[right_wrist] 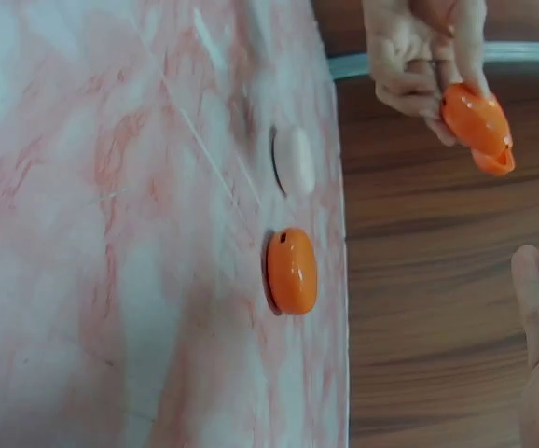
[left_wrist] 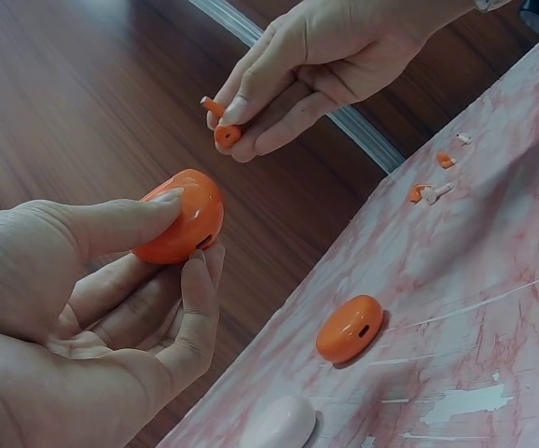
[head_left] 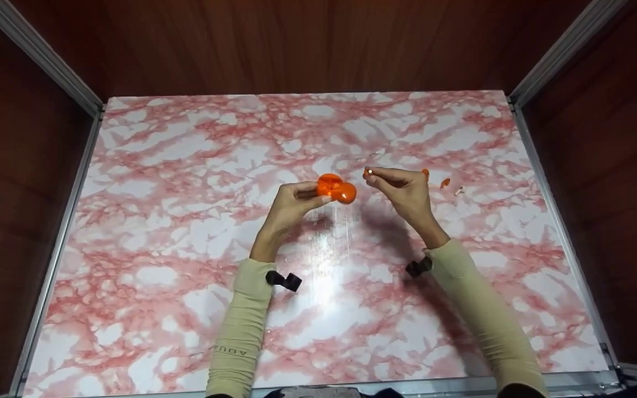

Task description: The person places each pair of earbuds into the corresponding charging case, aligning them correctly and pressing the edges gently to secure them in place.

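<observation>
My left hand (head_left: 292, 205) holds an orange earbud charging case (left_wrist: 184, 224) above the table, thumb on its front and fingers behind and beneath it. Its lid stands apart from the body in the right wrist view. To the right, my right hand (head_left: 405, 190) pinches an orange earbud (left_wrist: 227, 135) between thumb and fingers, a short gap from the case; its stem points outward. Below on the table lie a second orange case (right_wrist: 293, 273) and, beside it, a white case (right_wrist: 295, 161), both seen closed in the wrist views.
Several loose earbuds lie on the table beyond my right hand, among them an orange one (head_left: 445, 183) and a white one (head_left: 459, 190). The pink-and-white marbled table (head_left: 158, 309) is bounded by metal rails and dark wooden walls (head_left: 296, 44).
</observation>
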The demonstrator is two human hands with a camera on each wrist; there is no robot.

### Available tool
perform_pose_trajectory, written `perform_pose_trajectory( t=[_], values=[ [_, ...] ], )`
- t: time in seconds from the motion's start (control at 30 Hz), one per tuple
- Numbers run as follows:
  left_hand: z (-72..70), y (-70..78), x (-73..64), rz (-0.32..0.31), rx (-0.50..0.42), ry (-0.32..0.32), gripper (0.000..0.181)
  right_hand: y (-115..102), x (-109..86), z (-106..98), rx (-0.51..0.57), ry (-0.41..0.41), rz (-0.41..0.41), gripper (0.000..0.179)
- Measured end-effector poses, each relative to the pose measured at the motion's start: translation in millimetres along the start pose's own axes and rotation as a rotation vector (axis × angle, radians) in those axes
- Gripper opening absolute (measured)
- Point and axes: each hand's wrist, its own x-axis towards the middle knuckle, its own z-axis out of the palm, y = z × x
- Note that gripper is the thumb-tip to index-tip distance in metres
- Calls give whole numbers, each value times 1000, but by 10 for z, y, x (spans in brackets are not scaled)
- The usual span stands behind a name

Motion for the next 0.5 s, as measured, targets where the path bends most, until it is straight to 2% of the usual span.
perform_pose_trajectory(
  t=[0.5],
  values=[
    [43,-8,12,2,-2,7,34,-24,30,123,16,-13,13,19]
  ],
)
